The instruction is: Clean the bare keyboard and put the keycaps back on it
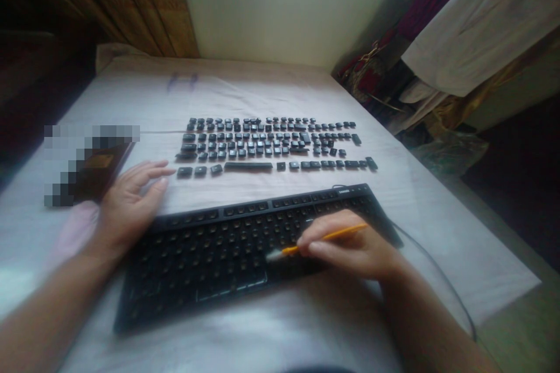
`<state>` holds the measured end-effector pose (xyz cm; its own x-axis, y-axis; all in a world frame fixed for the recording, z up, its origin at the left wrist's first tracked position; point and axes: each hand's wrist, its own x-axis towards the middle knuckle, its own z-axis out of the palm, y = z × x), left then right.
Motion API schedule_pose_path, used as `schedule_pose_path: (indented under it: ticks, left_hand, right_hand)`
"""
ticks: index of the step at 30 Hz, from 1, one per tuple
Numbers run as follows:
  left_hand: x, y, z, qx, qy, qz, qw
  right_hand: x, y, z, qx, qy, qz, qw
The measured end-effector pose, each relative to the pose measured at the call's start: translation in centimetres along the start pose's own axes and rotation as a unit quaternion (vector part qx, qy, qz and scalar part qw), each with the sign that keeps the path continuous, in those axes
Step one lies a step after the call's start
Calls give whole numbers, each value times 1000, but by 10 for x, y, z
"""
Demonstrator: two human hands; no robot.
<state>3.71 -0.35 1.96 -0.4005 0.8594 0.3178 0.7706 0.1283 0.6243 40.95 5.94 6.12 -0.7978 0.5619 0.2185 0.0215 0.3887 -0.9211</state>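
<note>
A black keyboard (pixel 184 271) with its keycaps off lies at a slant across the white-covered table. My right hand (pixel 345 245) pinches a paintbrush (pixel 332 234) with a yellow-orange handle. Its pale bristles rest at the lower middle of the keyboard, though blur hides whether they touch. My left hand (pixel 135 195) is by the keyboard's far left corner, fingers stretched out and nothing held in them. Past the keyboard, loose black keycaps (pixel 251 144) are laid out in rows like a keyboard's layout, and a long space bar (pixel 248 166) sits in the nearest row.
A dark brown flat object (pixel 98 166), partly pixelated, lies left of my left hand, with a pink cloth (pixel 76 227) nearer me. The keyboard's cable (pixel 441 277) runs over the table's right side. Hanging cloths (pixel 490 29) and a plastic bag (pixel 455 151) are beyond the right edge.
</note>
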Motion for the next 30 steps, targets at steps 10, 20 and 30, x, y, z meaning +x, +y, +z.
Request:
schedule_pose_path:
  ticks: [10, 20, 30]
  left_hand:
    - [1, -2, 1, -3, -3, 3, 1000]
    - [0, 2, 1, -2, -1, -3, 1000]
    - [0, -1, 2, -1, 1, 1, 1000]
  right_hand:
    - [-2, -4, -2, 34, 25, 4, 999]
    - [0, -1, 5, -11, -28, 27, 999]
    - [2, 2, 9, 19, -25, -16, 999]
